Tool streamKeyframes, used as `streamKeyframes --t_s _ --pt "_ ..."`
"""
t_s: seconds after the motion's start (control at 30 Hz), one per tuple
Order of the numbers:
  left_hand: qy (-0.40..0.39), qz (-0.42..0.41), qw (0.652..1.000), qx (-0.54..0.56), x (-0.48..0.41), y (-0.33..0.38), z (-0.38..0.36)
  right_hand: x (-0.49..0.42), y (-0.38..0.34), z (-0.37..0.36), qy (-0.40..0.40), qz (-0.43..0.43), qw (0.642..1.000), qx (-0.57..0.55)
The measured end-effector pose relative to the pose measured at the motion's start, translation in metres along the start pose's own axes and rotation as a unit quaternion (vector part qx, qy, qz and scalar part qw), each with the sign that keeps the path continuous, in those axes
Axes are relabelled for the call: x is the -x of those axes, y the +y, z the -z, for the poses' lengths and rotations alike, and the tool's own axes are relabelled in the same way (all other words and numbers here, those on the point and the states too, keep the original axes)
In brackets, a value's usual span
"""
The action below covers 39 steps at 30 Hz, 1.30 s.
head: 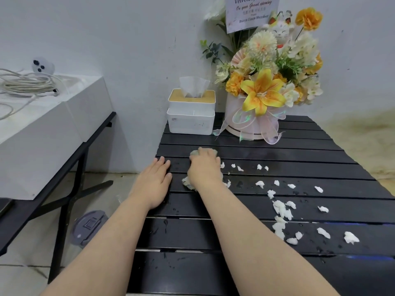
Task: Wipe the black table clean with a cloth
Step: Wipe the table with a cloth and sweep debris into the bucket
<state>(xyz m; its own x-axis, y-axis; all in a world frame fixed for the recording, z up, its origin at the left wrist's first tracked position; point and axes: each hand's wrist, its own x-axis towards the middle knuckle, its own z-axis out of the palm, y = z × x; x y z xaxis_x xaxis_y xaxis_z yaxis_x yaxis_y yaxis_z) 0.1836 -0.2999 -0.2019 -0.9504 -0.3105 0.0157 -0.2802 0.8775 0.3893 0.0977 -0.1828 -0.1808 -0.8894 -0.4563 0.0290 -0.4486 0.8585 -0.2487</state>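
Left hand [155,184]: flat, palm down, fingers straight and close together, resting on the left edge of the bench [299,150]; it holds nothing.
Right hand [204,169]: just right of the left one, not touching it; palm down, fingers bent over the cloth [186,182], gripping it against the slats.
Cloth: pale, crumpled wad, mostly hidden under the right hand, showing at the fingertips and by the wrist; it lies left of the bench's middle.
Bench: black, made of long flat slats with narrow gaps, glossy and wet in patches.
Droplets [165,224]: small beads on the near slats between the forearms.
Scraps [280,208]: torn white tissue bits, soft and ragged, strewn right of the right hand and toward the near right.
Tissue box [190,116]: white, boxy, wood-coloured lid, far left corner.
Flowers [269,82]: yellow, orange and cream, in a round pale tub with a sheer ribbon, just right of the box.
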Motion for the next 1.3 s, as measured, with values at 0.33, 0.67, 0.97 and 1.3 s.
streamKeyframes --t_s 0.33,0.67,0.97,1.3 --pt "0.009 -0.005 1.0 -0.029 0.002 0.003 0.001 0.024 0.029 0.048 0.091 -0.093 0.991 0.013" --pt "-0.011 -0.001 1.0 -0.029 0.001 0.002 0.0 0.026 0.03 0.007 -0.009 -0.046 0.998 0.048" --pt "0.023 -0.013 1.0 -0.013 0.046 0.055 0.01 0.077 0.113 0.085 0.09 -0.062 0.988 -0.111" --pt "-0.027 -0.006 0.998 -0.062 0.121 0.078 -0.026 0.121 0.062 0.018 -0.06 0.083 0.995 -0.002"
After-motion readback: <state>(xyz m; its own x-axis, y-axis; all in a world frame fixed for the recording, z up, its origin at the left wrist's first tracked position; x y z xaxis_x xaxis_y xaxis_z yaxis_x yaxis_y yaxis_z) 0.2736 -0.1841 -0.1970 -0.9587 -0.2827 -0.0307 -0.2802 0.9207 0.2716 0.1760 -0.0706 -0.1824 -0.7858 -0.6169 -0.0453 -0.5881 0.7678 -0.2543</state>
